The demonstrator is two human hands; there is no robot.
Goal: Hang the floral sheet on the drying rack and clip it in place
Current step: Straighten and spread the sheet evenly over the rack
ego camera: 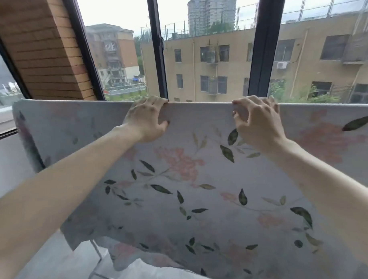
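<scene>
The floral sheet (201, 180), pale grey with pink blossoms and dark green leaves, hangs folded over a top bar that it fully hides. Its fold runs across the view at window-sill height. My left hand (146, 117) grips the fold near the middle, fingers curled over the top and thumb on the near face. My right hand (256, 121) is a little to the right, fingers bent over the same fold and pinching the cloth. A grey metal leg of the drying rack (97, 252) shows below the sheet's lower left corner. No clip is visible.
Right behind the sheet is a big window with dark frames (158, 48), beyond it buildings and trees. A brick-patterned column (44, 50) stands at the upper left. A grey floor (58, 258) lies below the sheet at the lower left.
</scene>
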